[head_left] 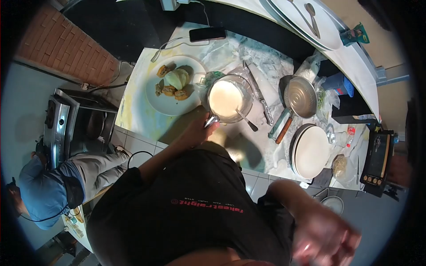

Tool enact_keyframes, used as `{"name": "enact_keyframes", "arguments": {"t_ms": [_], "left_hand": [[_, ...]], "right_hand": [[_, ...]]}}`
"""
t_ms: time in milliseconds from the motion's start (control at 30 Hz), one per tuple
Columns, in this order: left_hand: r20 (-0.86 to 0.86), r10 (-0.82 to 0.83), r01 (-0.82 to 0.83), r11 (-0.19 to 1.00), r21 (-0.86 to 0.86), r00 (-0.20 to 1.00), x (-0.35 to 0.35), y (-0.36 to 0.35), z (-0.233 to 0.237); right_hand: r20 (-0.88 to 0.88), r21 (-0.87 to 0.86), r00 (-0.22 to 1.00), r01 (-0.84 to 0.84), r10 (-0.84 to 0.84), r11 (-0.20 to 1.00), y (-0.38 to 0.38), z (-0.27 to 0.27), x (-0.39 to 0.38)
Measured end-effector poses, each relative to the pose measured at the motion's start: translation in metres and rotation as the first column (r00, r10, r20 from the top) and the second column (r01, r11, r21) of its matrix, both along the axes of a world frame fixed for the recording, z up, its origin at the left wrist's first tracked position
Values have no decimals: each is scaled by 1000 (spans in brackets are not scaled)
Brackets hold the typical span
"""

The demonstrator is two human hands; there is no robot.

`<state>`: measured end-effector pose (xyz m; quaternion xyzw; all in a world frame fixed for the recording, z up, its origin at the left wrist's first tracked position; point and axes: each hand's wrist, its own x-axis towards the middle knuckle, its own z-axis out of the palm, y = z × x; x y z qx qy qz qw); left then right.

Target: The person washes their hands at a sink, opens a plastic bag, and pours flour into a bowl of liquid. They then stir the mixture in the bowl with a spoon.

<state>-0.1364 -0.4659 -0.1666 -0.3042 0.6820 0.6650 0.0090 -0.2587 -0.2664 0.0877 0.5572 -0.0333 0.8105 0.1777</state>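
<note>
My left hand point(202, 133) is closed around the short metal handle point(211, 120) of a round pan point(250, 99). Pale cream-coloured liquid point(226, 98) fills much of the pan, and a dark-handled utensil point(247, 121) leans out over its near right rim. To the left of the pan, a large white plate point(156, 95) carries a pale green rounded piece of food point(177, 79) and several browned pieces point(169, 90). Off the counter, at the lower right, my right hand point(326, 235) is smeared by motion, its fingers indistinct.
A knife point(262, 97) lies right of the pan, near two frying pans, one silvery point(301, 95). Stacked plates point(313, 153) stand farther right, before a toaster oven point(378, 159). A phone point(207, 34) with a cable lies at the back. Another person point(53, 188) is at the left beside a stove point(60, 126).
</note>
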Motion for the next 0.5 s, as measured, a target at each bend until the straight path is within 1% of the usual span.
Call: {"name": "enact_keyframes", "arguments": {"t_ms": [33,67,100,133,167,200,267,300,333,367,400,433,467,500], "left_hand": [[-17,6,-7,1000,-20,1000,-1,1,-5],[-15,-1,0,1000,-24,1000,-2,2,-1],[6,-1,1,1000,5,1000,-2,1,6],[26,-1,0,1000,31,1000,-2,-1,11],[14,-22,22,999,24,1000,-1,-3,10],[13,-22,22,1000,17,1000,0,-4,9],[-66,4,-1,999,43,998,1,-2,4],[-78,2,1,999,38,997,0,-1,2],[-50,15,-15,1000,16,999,1,-1,1],[-26,28,-29,1000,-11,999,1,-2,1],[-43,19,-19,1000,-21,999,1,-2,4],[-40,35,-35,999,14,999,1,-1,7],[-36,45,-44,998,49,998,0,-1,10],[-18,79,-79,997,26,997,-2,0,10]], "right_hand": [[-110,-312,968,183,-226,932,8,14,6],[-137,-608,875,296,-465,737,12,23,11],[-58,-539,808,469,-586,700,10,29,12],[10,-454,717,624,-697,636,8,31,12],[17,-460,715,626,-699,630,11,28,14],[0,-334,712,662,-702,671,17,20,17],[-43,-68,712,698,-701,713,29,2,25],[-70,64,713,702,-698,710,34,-7,26],[-96,194,712,699,-696,688,40,-16,26],[-102,175,706,707,-701,686,32,-20,24],[46,430,939,289,-340,856,11,-22,25],[280,569,959,-203,45,797,-4,-25,26],[262,563,964,-179,31,807,-11,-30,32],[400,549,896,-403,192,732,-15,-35,37]]}}
